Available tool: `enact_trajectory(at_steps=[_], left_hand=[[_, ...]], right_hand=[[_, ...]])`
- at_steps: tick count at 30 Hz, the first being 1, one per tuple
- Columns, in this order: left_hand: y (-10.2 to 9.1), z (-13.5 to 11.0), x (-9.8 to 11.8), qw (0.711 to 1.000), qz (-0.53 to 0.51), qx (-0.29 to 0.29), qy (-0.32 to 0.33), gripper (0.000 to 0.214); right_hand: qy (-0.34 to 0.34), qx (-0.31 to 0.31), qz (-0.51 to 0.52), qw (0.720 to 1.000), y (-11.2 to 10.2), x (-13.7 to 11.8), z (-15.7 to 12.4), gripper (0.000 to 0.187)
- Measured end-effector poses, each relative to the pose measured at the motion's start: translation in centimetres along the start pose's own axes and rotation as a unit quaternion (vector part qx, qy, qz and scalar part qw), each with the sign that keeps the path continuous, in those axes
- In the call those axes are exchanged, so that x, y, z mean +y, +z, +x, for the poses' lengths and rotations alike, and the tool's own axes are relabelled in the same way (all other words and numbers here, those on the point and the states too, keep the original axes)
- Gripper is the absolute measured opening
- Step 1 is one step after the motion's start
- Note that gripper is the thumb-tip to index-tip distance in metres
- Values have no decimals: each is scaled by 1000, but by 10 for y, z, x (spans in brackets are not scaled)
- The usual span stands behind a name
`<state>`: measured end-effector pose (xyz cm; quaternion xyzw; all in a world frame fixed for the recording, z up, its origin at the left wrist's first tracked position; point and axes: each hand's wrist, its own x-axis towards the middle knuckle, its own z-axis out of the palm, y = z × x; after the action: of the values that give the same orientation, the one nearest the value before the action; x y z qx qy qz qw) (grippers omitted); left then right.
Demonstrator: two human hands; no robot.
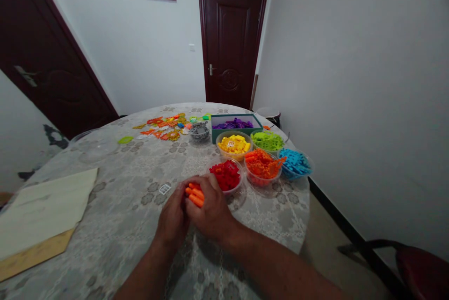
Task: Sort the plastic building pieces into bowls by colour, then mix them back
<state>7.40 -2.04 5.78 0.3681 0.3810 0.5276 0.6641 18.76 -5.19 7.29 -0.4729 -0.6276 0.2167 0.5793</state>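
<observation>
Several short orange rod-shaped plastic pieces (195,195) lie bunched together between my two hands, just above the front middle of the table. My left hand (172,218) cups them from the left, and my right hand (213,206) curls around them from the right and top. Part of the bunch is hidden by my fingers. Right behind my right hand is a clear round bowl of red plastic pieces (225,175). To its right, another bowl holds orange pieces (262,164). A small white window-shaped piece (164,189) lies flat to the left of my hands.
Further bowls hold yellow (234,144), lime green (267,141), blue (295,163) and grey pieces (199,131). A green-edged box (214,134) contains purple pieces. Mixed loose pieces (168,127) spread over the far table. At left lies a pale sheet on a board (45,206).
</observation>
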Motion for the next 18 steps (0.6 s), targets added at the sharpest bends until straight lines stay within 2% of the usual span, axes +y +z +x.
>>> enact_trajectory(at_steps=[2, 5, 7, 9, 13, 18], left_hand=[[-3, 2, 0, 1000, 7, -16, 15, 58], [-8, 5, -3, 998, 32, -28, 41, 56], [-11, 6, -7, 997, 53, -36, 46, 60], [-12, 7, -10, 994, 86, -47, 51, 64], [-12, 2, -12, 976, 192, -68, 82, 61], [-13, -2, -16, 919, 340, -127, 152, 52]], right_hand=[[-19, 22, -21, 999, -14, -6, 8, 44], [-44, 90, -86, 991, -46, -12, 29, 40], [-44, 138, -128, 981, -69, -10, 43, 37], [-36, 160, -159, 973, -89, -5, 51, 36], [-17, 147, -201, 968, -112, 11, 43, 36], [8, 89, -231, 969, -123, 20, 28, 36]])
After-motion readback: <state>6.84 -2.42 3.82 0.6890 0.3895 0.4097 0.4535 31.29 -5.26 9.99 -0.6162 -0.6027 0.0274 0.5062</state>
